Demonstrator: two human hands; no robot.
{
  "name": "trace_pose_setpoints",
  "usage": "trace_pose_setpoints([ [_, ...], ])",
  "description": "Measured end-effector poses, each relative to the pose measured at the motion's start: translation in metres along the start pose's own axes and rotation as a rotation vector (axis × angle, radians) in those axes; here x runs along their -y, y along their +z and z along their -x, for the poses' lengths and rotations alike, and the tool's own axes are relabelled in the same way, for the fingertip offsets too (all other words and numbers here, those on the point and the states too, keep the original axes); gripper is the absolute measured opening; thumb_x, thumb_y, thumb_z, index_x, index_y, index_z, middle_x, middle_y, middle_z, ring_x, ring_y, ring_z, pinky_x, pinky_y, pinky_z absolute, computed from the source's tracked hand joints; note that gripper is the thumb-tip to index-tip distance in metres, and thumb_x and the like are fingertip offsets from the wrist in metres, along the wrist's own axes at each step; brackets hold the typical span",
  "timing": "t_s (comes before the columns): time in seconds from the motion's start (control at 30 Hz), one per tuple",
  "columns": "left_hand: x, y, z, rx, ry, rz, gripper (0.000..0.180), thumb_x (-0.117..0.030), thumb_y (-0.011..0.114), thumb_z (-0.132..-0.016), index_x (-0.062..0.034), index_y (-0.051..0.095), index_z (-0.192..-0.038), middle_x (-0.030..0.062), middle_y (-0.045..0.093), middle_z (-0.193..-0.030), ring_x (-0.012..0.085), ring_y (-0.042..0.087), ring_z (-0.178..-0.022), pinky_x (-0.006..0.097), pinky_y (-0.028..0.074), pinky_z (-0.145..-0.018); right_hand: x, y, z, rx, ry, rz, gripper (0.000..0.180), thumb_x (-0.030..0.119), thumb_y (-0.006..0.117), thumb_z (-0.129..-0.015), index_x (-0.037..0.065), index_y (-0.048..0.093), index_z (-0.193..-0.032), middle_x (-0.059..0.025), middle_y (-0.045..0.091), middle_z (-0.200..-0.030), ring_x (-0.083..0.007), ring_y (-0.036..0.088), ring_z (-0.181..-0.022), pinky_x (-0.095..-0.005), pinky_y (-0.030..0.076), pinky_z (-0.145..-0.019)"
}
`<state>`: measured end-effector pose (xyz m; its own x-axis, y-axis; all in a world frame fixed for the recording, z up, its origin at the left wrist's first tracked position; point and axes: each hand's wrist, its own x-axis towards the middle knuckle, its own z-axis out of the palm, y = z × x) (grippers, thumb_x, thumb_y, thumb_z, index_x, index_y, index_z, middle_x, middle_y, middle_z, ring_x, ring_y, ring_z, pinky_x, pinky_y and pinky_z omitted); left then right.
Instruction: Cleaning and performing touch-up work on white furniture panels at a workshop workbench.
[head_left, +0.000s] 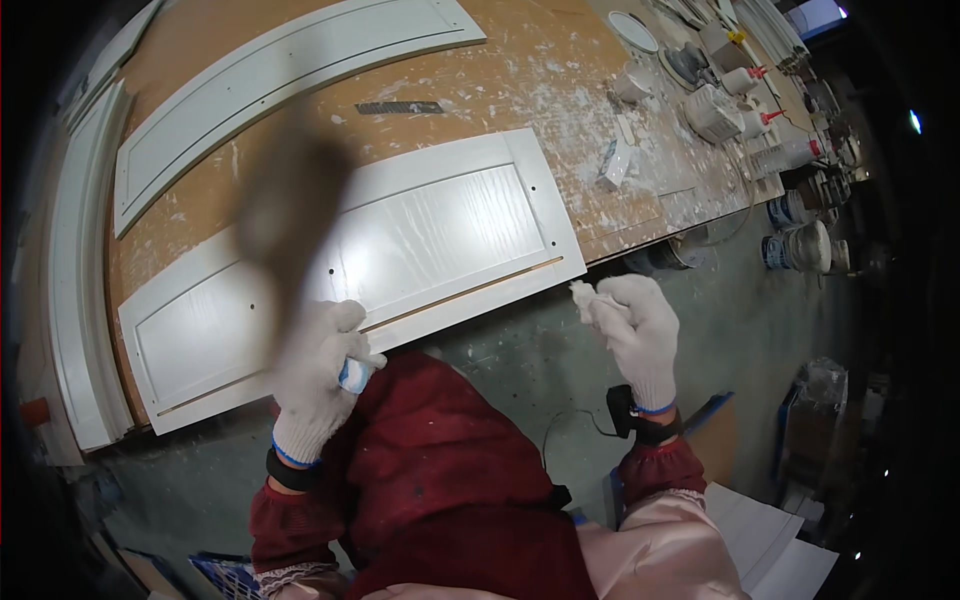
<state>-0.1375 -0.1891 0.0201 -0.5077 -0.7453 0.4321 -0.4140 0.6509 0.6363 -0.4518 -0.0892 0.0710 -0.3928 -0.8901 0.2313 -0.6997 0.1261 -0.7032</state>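
**Door panel, mid-finish, at the bench edge**

A long bench, dusted with white, fills the far side. On it lies a white door panel, its near edge overhanging toward the person; a second panel lies farther left. The near panel's recessed centre shows streaky, uneven white, and a bare wood strip runs along its near rail.

Judging by this, the step in hand is touching up the panel's surface. The next move calls for bringing the rag down onto the panel.

The left hand, gloved, is closed around a small bottle, possibly a spray or filler tube. The right hand pinches a wadded white rag, just off the panel's right corner.
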Motion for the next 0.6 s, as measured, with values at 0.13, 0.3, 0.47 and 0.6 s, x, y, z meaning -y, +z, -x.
trace_pose_setpoints([
  [0.13,-0.006,0.002,-0.002,-0.002,0.006,-0.099,0.041,-0.010,0.080,-0.053,-0.0100,0.053,-0.083,0.0089,0.064,-0.100,0.0292,0.062,-0.089,0.038,0.047,-0.075,0.007,0.010,-0.035,0.317,-0.067,0.255,0.010,0.016,0.063,-0.081,0.006,0.062,-0.080,-0.0075,0.060,-0.080,-0.0249,0.059,-0.086,-0.0362,0.047,-0.071],
  [0.3,-0.006,0.017,0.001,-0.001,0.002,-0.121,0.043,-0.011,0.080,-0.053,-0.0114,0.051,-0.085,0.0075,0.063,-0.102,0.0298,0.061,-0.090,0.039,0.046,-0.077,0.002,0.019,-0.048,0.373,-0.074,0.333,0.011,0.018,0.062,-0.081,0.006,0.063,-0.082,-0.0102,0.060,-0.081,-0.0289,0.060,-0.084,-0.0384,0.047,-0.071],
  [0.47,-0.004,0.022,0.010,-0.037,-0.112,-0.101,0.043,-0.012,0.081,-0.052,-0.0117,0.051,-0.083,0.0065,0.063,-0.100,0.0295,0.060,-0.087,0.039,0.046,-0.074,0.006,0.032,-0.056,0.348,-0.064,0.356,0.012,0.019,0.061,-0.081,0.007,0.063,-0.085,-0.0119,0.060,-0.085,-0.0321,0.062,-0.082,-0.0402,0.048,-0.071],
  [0.6,0.001,0.025,0.005,-0.042,-0.162,-0.017,0.041,-0.012,0.081,-0.053,-0.0114,0.051,-0.080,0.0064,0.064,-0.100,0.0296,0.061,-0.087,0.040,0.046,-0.074,-0.001,0.026,-0.048,0.358,-0.082,0.367,0.012,0.019,0.061,-0.081,0.007,0.062,-0.083,-0.0129,0.059,-0.084,-0.0323,0.061,-0.081,-0.0403,0.048,-0.070],
])
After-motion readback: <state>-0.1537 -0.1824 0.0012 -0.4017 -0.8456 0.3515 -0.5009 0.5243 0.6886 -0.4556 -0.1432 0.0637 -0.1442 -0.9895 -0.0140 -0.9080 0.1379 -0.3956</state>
